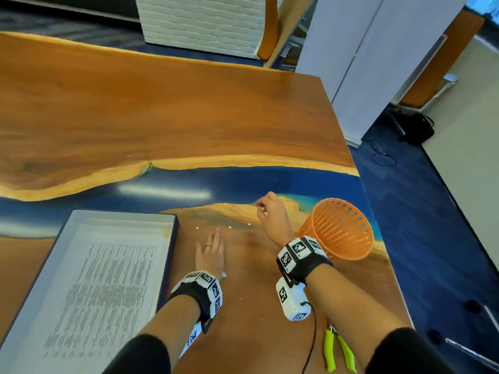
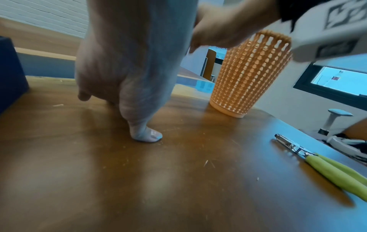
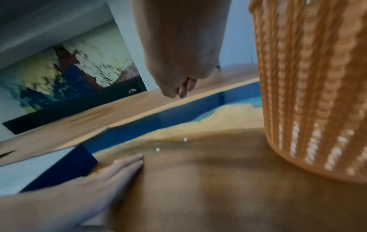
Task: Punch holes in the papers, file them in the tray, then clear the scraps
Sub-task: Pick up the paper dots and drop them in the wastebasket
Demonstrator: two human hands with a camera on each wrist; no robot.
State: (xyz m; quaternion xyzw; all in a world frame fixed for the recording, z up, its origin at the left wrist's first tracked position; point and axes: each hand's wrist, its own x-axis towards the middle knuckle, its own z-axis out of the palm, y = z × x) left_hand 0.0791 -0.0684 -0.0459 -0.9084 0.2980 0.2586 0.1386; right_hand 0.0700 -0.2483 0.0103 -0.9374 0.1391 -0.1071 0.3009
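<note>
scraps [image 1: 230, 227] loose on worktop [image 1: 162, 117] | papers [image 1: 102, 287] in tray [image 1: 172, 238] | left hand [image 1: 210, 253] flat, fingers straight | right hand [image 1: 270, 214] raised beside basket [image 1: 337, 228], fingertips pinched, contents unclear

Light: bright, even; a white glare streak is seen on the table [image 1: 164, 191] by its blue band.
Blur: both wrist views are smeared.
Distortion: edges are bent in all views.

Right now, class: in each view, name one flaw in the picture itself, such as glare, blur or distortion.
Head view: glare streaks the blue resin of the table, whose edges bow. Left wrist view: the right hand smears, and the left hand looms large. Right wrist view: the orange basket is blurred.
</note>
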